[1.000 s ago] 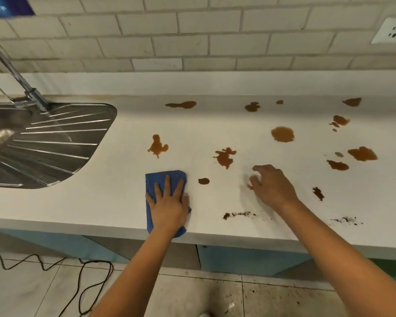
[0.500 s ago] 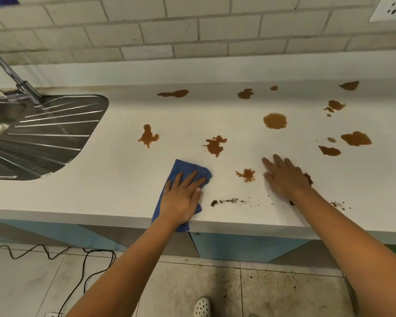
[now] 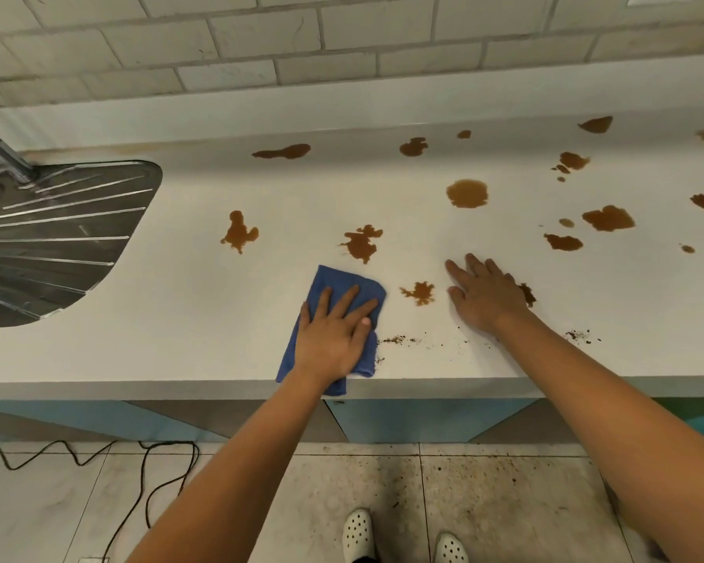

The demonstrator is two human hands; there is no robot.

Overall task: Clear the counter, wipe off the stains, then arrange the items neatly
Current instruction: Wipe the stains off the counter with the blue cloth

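Observation:
A white counter carries several brown stains, among them a splat between my hands, one just beyond the cloth, and a round one farther back. My left hand presses flat on a folded blue cloth at the counter's front edge, and the cloth's near end hangs over the edge. My right hand lies palm down on the counter, holding nothing and partly covering a dark stain. Dark crumbs are scattered between the hands.
A steel sink drainboard with a faucet is set into the counter at the left. A tiled wall backs the counter. Below are blue cabinet fronts, a black cable on the tiled floor and my white shoes.
My left hand slid the blue cloth to the right over a small brown spot. My right hand shifted right and flattened, uncovering the splat between the hands.

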